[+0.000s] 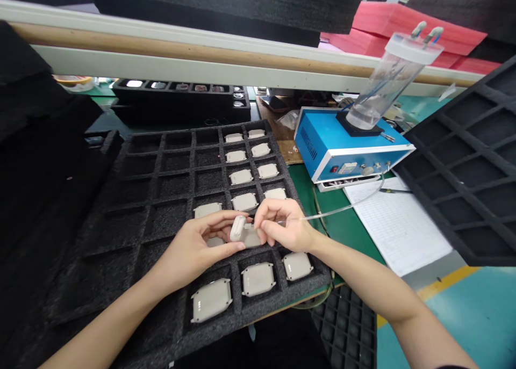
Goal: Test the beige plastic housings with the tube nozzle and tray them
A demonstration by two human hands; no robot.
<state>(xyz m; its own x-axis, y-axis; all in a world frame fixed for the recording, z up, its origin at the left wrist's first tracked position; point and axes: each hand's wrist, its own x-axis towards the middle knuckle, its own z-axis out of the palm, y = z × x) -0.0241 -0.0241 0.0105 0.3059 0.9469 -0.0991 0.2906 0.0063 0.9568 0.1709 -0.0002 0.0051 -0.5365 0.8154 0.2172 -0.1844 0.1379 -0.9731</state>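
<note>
My left hand (201, 237) is closed around a small beige watch case (237, 228), holding it tilted on its side above the foam tray (290, 300). Close beside it, my right hand (288, 226) pinches the end of a clear thin tube (342, 209). A short pale tip (248, 226) extends from those fingers up to the watch case; whether it touches is hard to see. Beneath both hands lies the black tray, with several more beige watch cases lying singly in its right-hand compartments, such as one watch case (258, 279) near the front edge.
The tube runs to a blue dispenser box (322, 143) with a clear cylinder (377, 89) on top. Lined paper (397, 224) with a pen lies on the green table. Another foam tray (463, 159) leans at right; a shelf bar (201, 52) crosses the back. Dark foam stacks at left.
</note>
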